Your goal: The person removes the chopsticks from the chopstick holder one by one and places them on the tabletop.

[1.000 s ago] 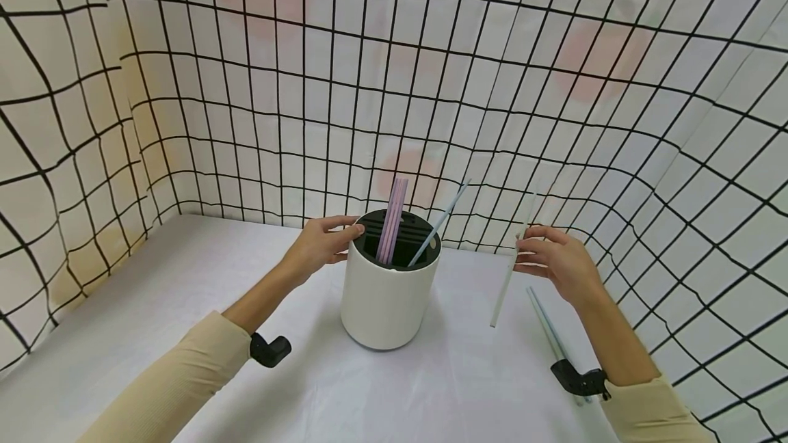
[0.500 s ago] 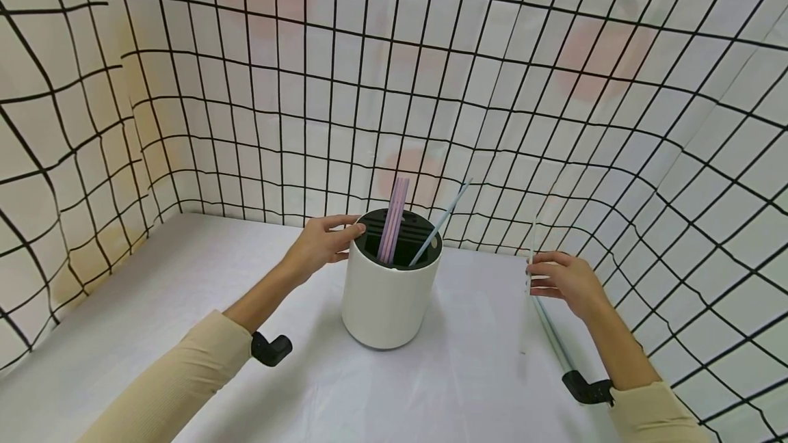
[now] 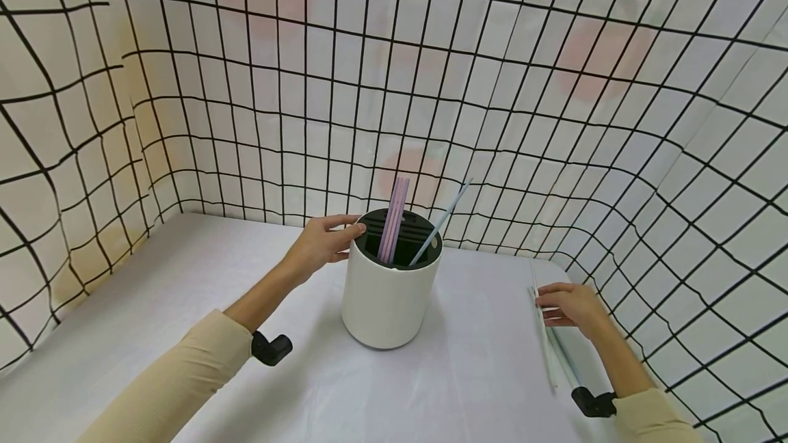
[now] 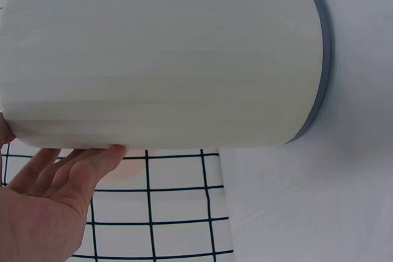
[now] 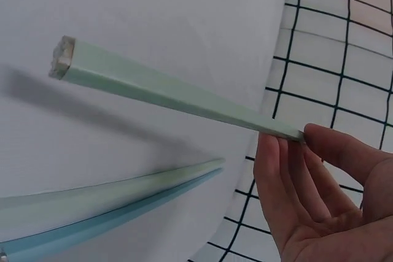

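A white cylindrical utensil holder (image 3: 384, 310) with a black slotted top stands on the table. My left hand (image 3: 317, 246) grips its rim from the left, thumb at the top edge and fingers along the outside wall (image 4: 159, 65). Several pink-purple chopsticks (image 3: 392, 221) and a light blue chopstick (image 3: 440, 224) stand tilted inside it. Over at the right, my right hand (image 3: 572, 307) pinches a pale green chopstick (image 5: 172, 97) between thumb and fingertips, its square end pointing toward me. Below it lie another green chopstick (image 5: 104, 204) and a blue chopstick (image 5: 116, 220), side by side.
A white cloth covers the table (image 3: 246, 258). Black wire grid panels (image 3: 418, 87) rise along the back and both sides, and the right panel (image 3: 708, 224) runs close beside my right hand. A black camera mount sits on each wrist.
My right hand has moved right and down toward the table, carrying the green chopstick from beside the holder to above the lying pair. My left hand and the holder stay put.
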`<state>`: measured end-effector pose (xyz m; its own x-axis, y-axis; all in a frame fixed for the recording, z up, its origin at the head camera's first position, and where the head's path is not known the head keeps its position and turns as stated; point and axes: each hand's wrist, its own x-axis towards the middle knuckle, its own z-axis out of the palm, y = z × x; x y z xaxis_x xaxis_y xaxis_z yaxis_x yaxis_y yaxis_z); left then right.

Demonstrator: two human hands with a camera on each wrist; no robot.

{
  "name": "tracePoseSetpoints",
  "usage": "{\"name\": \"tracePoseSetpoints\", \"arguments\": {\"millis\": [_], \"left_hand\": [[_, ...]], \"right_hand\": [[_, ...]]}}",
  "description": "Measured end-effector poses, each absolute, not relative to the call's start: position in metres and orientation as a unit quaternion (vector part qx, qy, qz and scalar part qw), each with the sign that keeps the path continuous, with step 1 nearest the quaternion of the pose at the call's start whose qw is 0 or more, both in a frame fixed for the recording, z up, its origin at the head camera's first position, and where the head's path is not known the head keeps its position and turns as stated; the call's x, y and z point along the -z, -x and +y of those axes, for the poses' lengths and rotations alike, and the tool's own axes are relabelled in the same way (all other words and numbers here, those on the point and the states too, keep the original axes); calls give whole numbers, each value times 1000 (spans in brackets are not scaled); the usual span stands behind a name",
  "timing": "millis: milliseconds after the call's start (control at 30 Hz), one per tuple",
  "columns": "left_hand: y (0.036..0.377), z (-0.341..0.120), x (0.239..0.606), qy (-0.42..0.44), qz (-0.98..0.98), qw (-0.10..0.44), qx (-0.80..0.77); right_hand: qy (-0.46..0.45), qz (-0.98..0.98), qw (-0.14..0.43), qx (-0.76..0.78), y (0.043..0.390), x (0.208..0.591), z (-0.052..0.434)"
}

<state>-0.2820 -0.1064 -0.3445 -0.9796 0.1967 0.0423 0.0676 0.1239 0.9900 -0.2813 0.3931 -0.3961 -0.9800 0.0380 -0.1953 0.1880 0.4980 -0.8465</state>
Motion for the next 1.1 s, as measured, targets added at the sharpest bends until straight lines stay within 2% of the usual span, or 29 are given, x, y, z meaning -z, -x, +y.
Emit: {"name": "tracePoseSetpoints", "arguments": {"millis": [533,1100], "left_hand": [[278,-106,342,-92,743,48,-662],[279,-106,343,-94,741,49,-664]], "right_hand": [[-106,869,102,473,286,423,404],[-106,886,81,444,284,432,406]]}}
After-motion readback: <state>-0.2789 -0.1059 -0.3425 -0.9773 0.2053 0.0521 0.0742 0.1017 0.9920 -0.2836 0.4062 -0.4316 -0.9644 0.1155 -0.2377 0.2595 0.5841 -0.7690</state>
